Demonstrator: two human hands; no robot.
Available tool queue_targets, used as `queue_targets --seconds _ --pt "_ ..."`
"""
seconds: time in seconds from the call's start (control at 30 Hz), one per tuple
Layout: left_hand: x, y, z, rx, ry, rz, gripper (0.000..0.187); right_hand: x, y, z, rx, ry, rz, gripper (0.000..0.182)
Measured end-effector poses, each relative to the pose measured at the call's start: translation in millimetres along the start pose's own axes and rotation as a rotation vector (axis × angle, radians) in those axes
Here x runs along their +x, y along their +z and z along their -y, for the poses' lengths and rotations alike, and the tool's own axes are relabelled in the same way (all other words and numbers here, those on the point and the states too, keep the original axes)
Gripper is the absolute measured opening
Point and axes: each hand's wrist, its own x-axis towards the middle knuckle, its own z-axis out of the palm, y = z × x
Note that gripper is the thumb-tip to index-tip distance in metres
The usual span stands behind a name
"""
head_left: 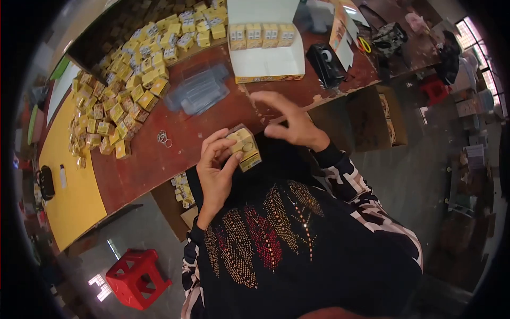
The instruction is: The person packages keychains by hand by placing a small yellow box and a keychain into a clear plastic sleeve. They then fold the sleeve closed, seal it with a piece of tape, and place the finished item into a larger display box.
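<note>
My left hand (217, 167) grips a small yellow box (245, 148) in what looks like a clear plastic sleeve, held just off the table's front edge. A thin ring shape shows on the box's upper face. To the right of it, my right hand (295, 125) is raised with thumb and fingers apart and nothing in them. Beyond my hands lie flat clear plastic sleeves (199, 89), stacked loosely on the red table. A few metal rings (164, 139) rest on the table to the left. An open white display carton (268, 63) holds a row of small boxes at its back.
A large heap of small yellow boxes (127, 90) covers the table's left and back. A black tape dispenser (325, 65) stands right of the carton. Yellow-handled scissors (364, 44) lie farther right. Below are a cardboard box (366, 119) and a red stool (137, 279).
</note>
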Motion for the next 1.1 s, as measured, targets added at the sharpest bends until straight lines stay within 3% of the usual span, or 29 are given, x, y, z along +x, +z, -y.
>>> queue_targets --seconds 0.13,0.17,0.23,0.27,0.3,0.37,0.4,0.47,0.6,0.77,0.9,1.1 --pt "0.4 -9.1 6.5 -0.003 -0.08 -0.006 0.027 -9.6 -104.0 -61.9 -0.124 0.248 -0.883 0.018" --pt "-0.2 -10.7 10.8 -0.005 -0.099 0.005 0.027 -17.8 -135.5 -84.9 -0.463 0.224 -0.897 0.022" --pt "-0.2 -9.0 16.8 -0.003 -0.109 0.025 0.027 -32.8 -177.8 -121.2 -0.745 0.302 -0.777 0.029" --pt "0.4 -8.1 17.9 0.001 -0.12 0.036 0.026 -36.1 -188.8 -129.6 -0.646 0.422 -0.706 0.035" --pt "1.2 -7.1 18.0 0.0 -0.118 0.034 0.026 -37.3 -194.6 -131.7 -0.646 0.42 -0.704 0.035" --pt "2.0 -5.7 17.3 0.008 -0.125 0.04 0.026 -38.4 -202.3 -138.5 -0.518 0.652 -0.549 0.03" --pt "2.3 -5.4 16.2 0.01 -0.127 0.038 0.026 -36.8 -201.8 -139.1 -0.515 0.652 -0.547 0.03" --pt "2.7 -5.5 13.8 0.031 -0.156 0.037 0.026 -36.4 -199.8 -140.0 -0.216 0.678 -0.562 0.023" --pt "2.6 -8.5 15.0 0.04 -0.154 0.038 0.026 -40.9 -192.6 -146.9 -0.144 0.589 -0.634 0.018" --pt "2.1 -9.6 16.1 0.01 -0.168 0.028 0.026 -42.8 -165.4 -117.3 0.059 0.328 -0.948 0.025" --pt "2.9 -7.9 17.8 -0.022 -0.155 0.035 0.025 -63.8 -158.0 -126.9 0.002 0.471 -0.87 0.026" --pt "1.1 -9.7 16.7 -0.057 -0.158 0.016 0.025 -70.0 -146.0 -150.0 -0.113 0.456 -0.955 0.02"
